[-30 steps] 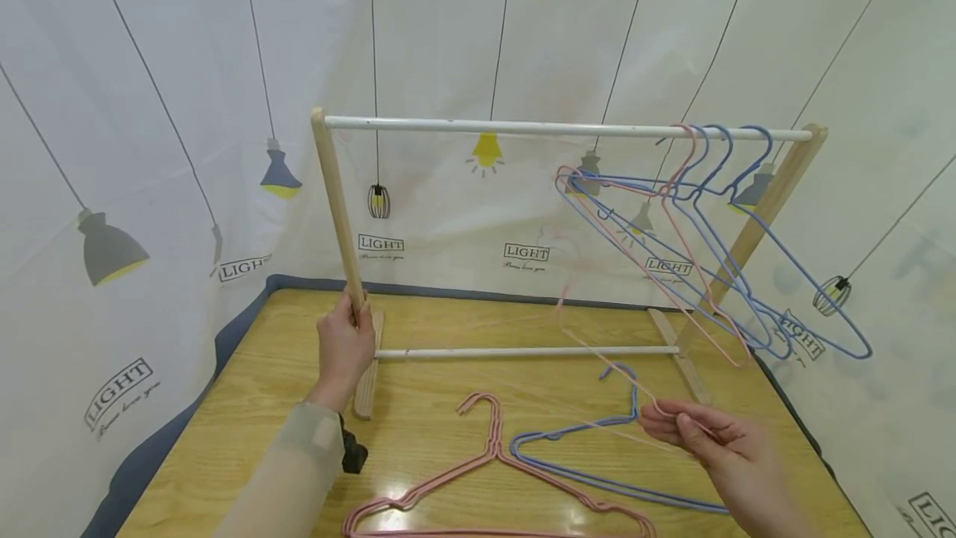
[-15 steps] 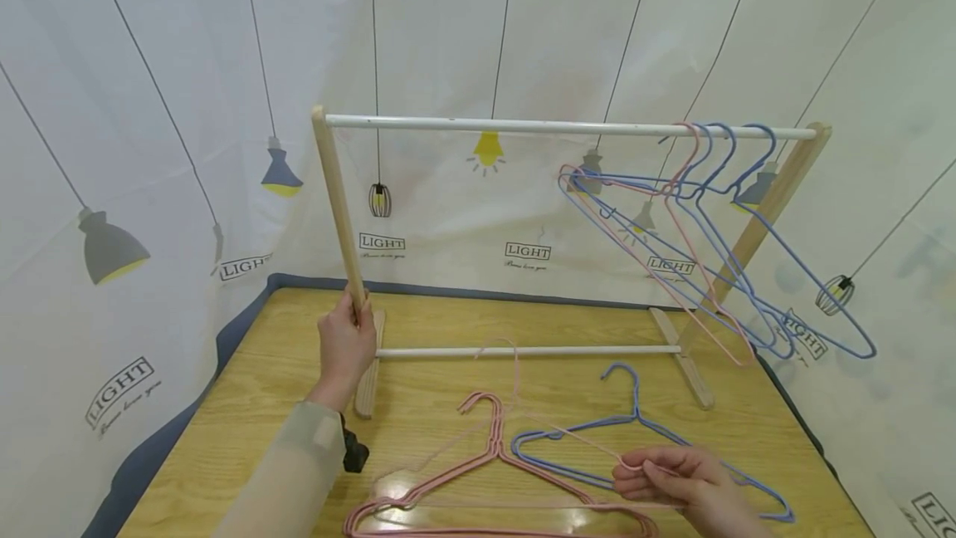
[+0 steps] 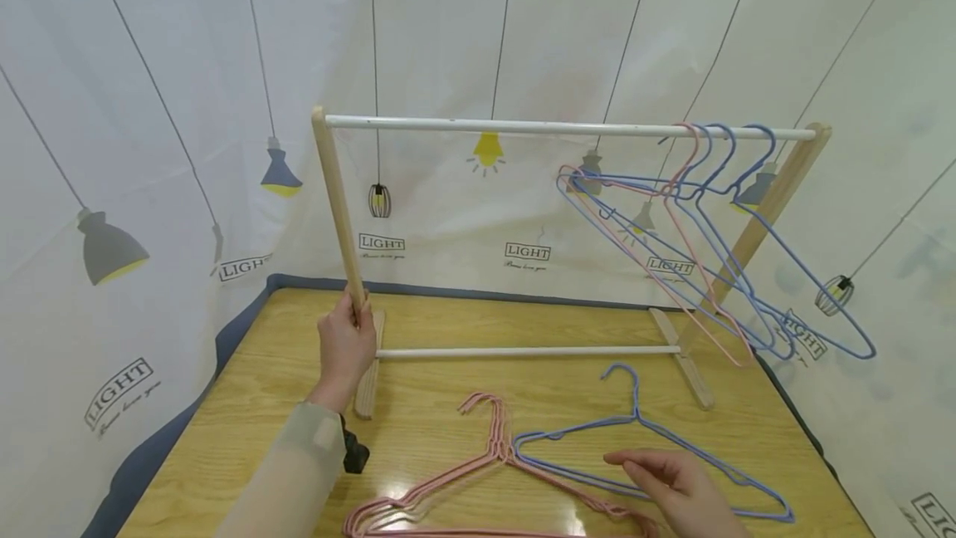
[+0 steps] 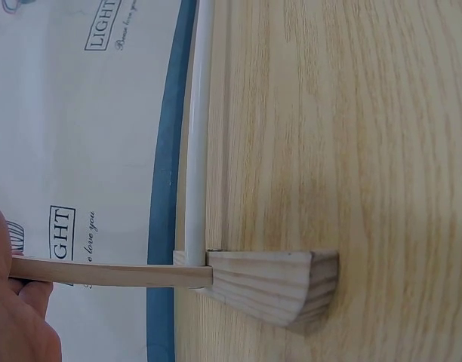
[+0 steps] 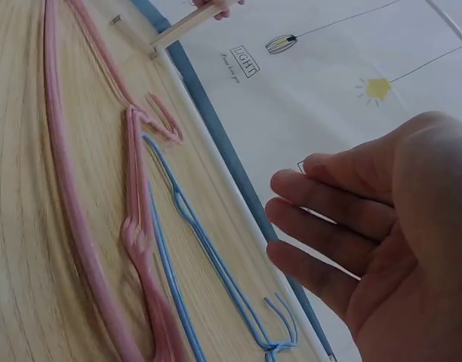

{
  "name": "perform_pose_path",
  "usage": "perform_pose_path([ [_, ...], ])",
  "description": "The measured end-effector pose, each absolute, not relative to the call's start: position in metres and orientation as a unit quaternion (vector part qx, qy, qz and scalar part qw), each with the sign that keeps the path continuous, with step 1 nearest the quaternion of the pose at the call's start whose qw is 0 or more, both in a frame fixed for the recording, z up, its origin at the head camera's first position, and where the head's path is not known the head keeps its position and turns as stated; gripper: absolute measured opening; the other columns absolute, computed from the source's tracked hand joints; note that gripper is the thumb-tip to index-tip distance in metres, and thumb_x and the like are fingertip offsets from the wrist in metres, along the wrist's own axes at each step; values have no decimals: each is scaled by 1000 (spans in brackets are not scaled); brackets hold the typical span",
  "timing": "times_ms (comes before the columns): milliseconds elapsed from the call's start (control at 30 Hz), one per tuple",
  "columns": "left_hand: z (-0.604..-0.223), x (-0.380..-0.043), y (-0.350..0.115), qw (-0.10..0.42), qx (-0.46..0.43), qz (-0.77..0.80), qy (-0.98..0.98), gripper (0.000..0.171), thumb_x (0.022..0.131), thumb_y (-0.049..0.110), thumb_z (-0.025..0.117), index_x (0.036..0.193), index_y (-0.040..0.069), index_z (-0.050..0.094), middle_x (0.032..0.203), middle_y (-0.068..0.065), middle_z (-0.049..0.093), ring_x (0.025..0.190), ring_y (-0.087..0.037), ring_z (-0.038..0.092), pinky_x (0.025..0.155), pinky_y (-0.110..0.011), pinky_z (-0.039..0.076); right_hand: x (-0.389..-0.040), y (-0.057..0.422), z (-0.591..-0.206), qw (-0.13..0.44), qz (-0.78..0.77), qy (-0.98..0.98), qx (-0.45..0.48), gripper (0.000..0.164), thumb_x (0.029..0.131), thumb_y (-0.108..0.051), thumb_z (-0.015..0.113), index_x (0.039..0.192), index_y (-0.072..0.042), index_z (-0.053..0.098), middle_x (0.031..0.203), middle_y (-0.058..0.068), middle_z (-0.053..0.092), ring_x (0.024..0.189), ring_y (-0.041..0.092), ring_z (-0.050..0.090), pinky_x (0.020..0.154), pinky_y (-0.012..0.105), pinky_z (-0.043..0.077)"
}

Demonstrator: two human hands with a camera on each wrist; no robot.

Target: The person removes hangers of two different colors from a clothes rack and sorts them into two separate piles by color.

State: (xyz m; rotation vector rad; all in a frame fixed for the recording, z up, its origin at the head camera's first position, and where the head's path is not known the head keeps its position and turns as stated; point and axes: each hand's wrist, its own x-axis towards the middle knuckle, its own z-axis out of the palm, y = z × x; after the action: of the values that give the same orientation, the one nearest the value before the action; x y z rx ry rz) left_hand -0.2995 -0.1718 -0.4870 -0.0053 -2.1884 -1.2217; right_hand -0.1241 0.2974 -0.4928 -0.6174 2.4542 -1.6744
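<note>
Left hand (image 3: 347, 347) grips the left wooden rack post (image 3: 339, 214); right hand (image 3: 678, 490) is empty, fingers loosely bent, near flat-lying blue hangers (image 3: 636, 397). Stacked pink hangers (image 3: 495, 438) lie between both hands.

Loads of room for my right hand (image 3: 683, 488) between the white top rail (image 3: 523, 125) and the bottom rail (image 3: 523, 352) mid-span, but those hanging hangers (image 3: 723, 243) kinda clog up the right end tbh.

Wood-grain table (image 3: 224, 438), pink hangers (image 3: 495, 442) lying stacked, blue hangers (image 3: 635, 417) beside them, wooden-footed rack (image 3: 526, 352) standing behind
</note>
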Motion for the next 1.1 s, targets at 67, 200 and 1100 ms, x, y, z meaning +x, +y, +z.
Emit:
perform_pose_path([
  [67, -488, -300, -172, 312, -2, -461, -831, 22, 106, 4, 62, 125, -3, 71, 101, -21, 77, 71, -28, 68, 59, -40, 54, -122, 296, -492, 25, -558, 806, -195, 25, 109, -3, 57, 126, 7, 72, 124, 16, 74, 115, 7, 67, 92, 20, 53],
  [200, -488, -300, -172, 312, -2, -464, -829, 24, 106, 4, 61, 127, -3, 70, 103, -23, 76, 74, -30, 69, 60, -42, 56, -121, 295, -480, -44, -582, 792, -178, 24, 107, 4, 57, 125, 13, 69, 121, 11, 76, 113, 9, 70, 90, 22, 55],
  [1100, -485, -298, -173, 305, 1, -467, -830, 25, 106, 4, 61, 128, -4, 70, 107, -25, 76, 79, -34, 73, 63, -47, 58, -167, 339, -388, -431, -471, 764, -93, 45, 82, 28, 71, 125, 14, 70, 125, 14, 74, 116, 11, 70, 95, 21, 52],
])
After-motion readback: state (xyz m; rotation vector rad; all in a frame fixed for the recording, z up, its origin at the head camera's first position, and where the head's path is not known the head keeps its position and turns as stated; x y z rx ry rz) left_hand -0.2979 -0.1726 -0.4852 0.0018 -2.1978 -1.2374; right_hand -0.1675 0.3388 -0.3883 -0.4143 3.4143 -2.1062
